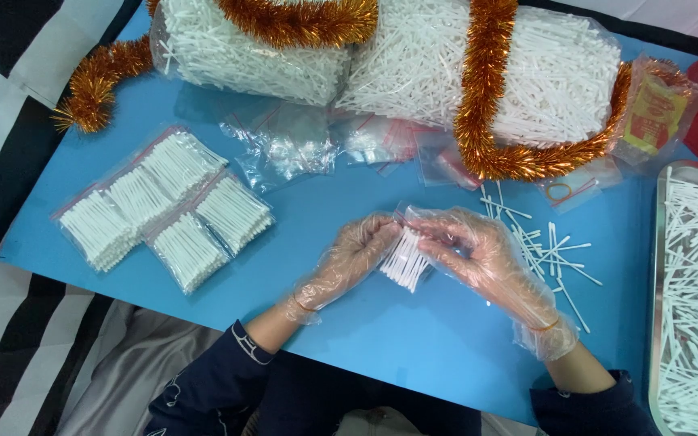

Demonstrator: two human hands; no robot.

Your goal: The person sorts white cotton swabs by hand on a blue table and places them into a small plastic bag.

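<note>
Both my hands wear clear plastic gloves over a blue table (414, 323). My left hand (347, 260) and my right hand (478, 252) together pinch a small clear bag of white sticks (405, 260) at its top edge, just above the table's middle. The bag hangs tilted between my fingertips. Loose white sticks (547, 246) lie scattered just right of my right hand.
Several filled small bags (167, 208) lie at the left. Empty clear bags (284, 145) sit behind my hands. Two big bags of white sticks (414, 56) wrapped in orange tinsel (478, 105) fill the back. A metal tray (661, 242) of sticks stands at the right edge.
</note>
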